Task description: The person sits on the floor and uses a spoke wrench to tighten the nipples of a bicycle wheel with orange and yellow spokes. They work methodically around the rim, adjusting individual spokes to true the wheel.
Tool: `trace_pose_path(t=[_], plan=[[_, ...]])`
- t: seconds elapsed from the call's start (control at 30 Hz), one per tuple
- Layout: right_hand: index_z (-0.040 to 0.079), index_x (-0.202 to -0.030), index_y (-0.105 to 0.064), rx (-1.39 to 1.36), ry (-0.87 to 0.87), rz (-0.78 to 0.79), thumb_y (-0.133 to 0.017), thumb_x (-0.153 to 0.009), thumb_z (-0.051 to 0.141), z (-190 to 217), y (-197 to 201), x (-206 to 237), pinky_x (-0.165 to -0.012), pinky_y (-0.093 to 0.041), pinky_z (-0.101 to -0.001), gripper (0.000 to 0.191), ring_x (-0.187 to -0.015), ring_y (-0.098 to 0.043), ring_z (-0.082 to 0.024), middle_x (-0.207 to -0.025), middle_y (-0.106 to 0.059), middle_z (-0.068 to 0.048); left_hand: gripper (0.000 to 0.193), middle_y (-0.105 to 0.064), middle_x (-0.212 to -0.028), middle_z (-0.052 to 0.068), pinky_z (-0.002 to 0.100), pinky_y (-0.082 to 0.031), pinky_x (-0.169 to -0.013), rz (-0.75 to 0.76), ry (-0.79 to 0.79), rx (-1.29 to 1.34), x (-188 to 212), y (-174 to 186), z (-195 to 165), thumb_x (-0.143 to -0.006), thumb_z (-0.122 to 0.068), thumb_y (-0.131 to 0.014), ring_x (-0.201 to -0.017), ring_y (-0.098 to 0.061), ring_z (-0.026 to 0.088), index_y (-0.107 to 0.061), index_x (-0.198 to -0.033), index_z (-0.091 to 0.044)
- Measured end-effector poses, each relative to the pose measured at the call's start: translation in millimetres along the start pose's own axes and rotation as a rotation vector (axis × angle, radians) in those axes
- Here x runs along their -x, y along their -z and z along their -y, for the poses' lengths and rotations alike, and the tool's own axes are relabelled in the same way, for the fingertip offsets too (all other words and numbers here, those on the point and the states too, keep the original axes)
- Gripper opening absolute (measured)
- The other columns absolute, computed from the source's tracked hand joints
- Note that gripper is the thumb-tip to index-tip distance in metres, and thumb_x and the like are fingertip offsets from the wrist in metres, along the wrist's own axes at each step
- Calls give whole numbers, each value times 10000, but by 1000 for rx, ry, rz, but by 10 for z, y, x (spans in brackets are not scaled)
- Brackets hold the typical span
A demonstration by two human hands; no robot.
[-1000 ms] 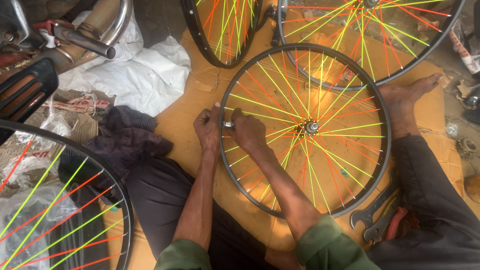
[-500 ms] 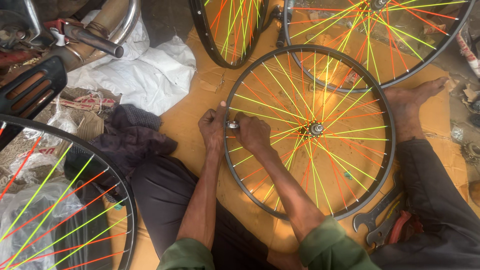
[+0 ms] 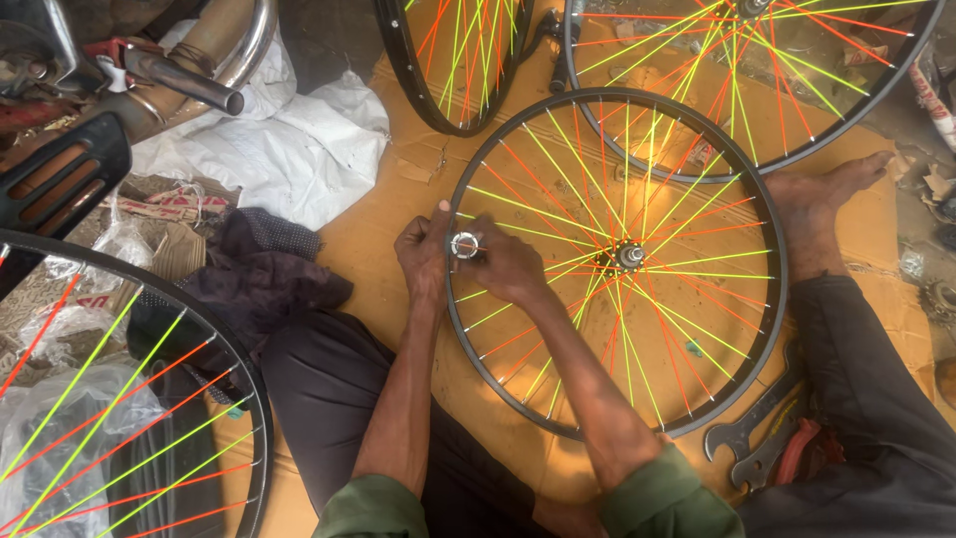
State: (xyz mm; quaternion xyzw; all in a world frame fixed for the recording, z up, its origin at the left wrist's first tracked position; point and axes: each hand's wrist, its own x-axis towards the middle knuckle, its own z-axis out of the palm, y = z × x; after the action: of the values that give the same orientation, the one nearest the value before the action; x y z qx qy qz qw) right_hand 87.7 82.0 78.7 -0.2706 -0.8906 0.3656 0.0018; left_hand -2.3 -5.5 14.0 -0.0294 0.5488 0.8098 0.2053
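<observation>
1. Between the fingertips of both hands: a small round metal tool point(image 3: 464, 245), pressed to the black rim of the wheel point(image 3: 769, 299) at its left edge
2. Left hand point(image 3: 423, 254): outside the rim, fingers curled and gripping rim and tool together, thumb up by the top of the tool
3. Right hand point(image 3: 510, 267): inside the rim, lying over the spokes, fingers point(image 3: 482, 249) pinched on the tool from the right
4. Just right of the right-hand fingers: yellow-green and orange spokes fanning to the silver hub point(image 3: 629, 256), flat on brown cardboard point(image 3: 373, 249)
5. Beyond the fingers, toward the top of the view: two more spoked wheels, one point(image 3: 453, 60) cut by the upper edge, the other point(image 3: 757, 80) overlapping the worked wheel's far rim
6. Well right of the fingers: a bare foot point(image 3: 812, 214) resting against the outside of the rim
7. Near side of the wheel, below and right of the fingers: flat grey spanners point(image 3: 754, 438) beside something red
8. Left of the left-hand fingers: dark crumpled cloth point(image 3: 261, 274), white plastic sheet point(image 3: 289, 149) farther up
9. Far lower left of the fingers: part of a fourth wheel point(image 3: 149, 408) with the same bright spokes
</observation>
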Motion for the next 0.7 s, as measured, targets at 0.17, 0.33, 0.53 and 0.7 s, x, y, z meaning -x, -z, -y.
trace_pose_path(t=[0.17,0.33,0.53,0.7], plan=[[78,-1033,-540,-115,-11,-210,-810,-776,338,-14,-37,9,-723,-526,-454,455,-865,-731,-301,-893,-743,-54,540,-472,-567,-21,274,-339,-521,-12,-58,-33,17,-11,-19,-929,-331,-801,-539,-373,64,-448,-575,-125],[179,-1032,-637,308,-74,-42,-773,-894,343,19,-117,-47,-811,-516,-451,254,-930,-720,-305,-929,-752,-71,491,-564,-574,-3,266,-388,-527,10,-51,-21,26,-15,-45,-903,-335,-799,-532,-438,68,-503,-573,-124],[151,-1006,-560,-190,112,-85,-764,-844,358,-134,-76,23,-767,-545,-399,333,-920,-754,-214,-946,-761,0,548,-479,-555,-35,269,-329,-493,7,-50,2,5,-15,-19,-906,-330,-809,-521,-358,57,-416,-572,-146],[153,-1000,-557,-9,9,-139,-781,-820,278,-88,-129,0,-724,-519,-408,313,-880,-730,-231,-996,-757,14,547,-422,-533,-49,291,-291,-459,-21,-11,-25,-16,-4,19,-901,-320,-793,-501,-331,64,-408,-554,-145]])
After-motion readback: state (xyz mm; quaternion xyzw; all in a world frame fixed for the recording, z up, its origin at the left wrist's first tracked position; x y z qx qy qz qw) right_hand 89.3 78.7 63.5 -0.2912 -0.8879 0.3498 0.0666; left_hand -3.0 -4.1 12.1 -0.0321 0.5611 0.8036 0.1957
